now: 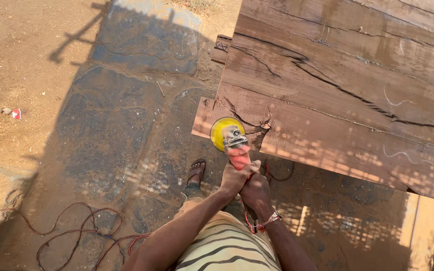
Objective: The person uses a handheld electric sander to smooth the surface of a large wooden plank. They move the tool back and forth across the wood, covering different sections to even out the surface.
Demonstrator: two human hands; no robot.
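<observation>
Red cable (76,236) trails left of our left hand (234,178), which with our right hand (256,193) clenches the angle grinder (233,143), its yellow disc (222,131) just ahead at the cracked wooden slab (337,95) edge, sanding apparently underway, calling for steady rightward passes.

1. An angle grinder (233,145) with a red body and a grey metal head is being gripped at its rear, pointing away from the person, nose toward the board.
2. Its round yellow disc (220,131) is lying flat on the near corner of the plank.
3. The wide, weathered wooden plank (342,85) is lying raised above the ground, showing long dark cracks along its grain.
</observation>
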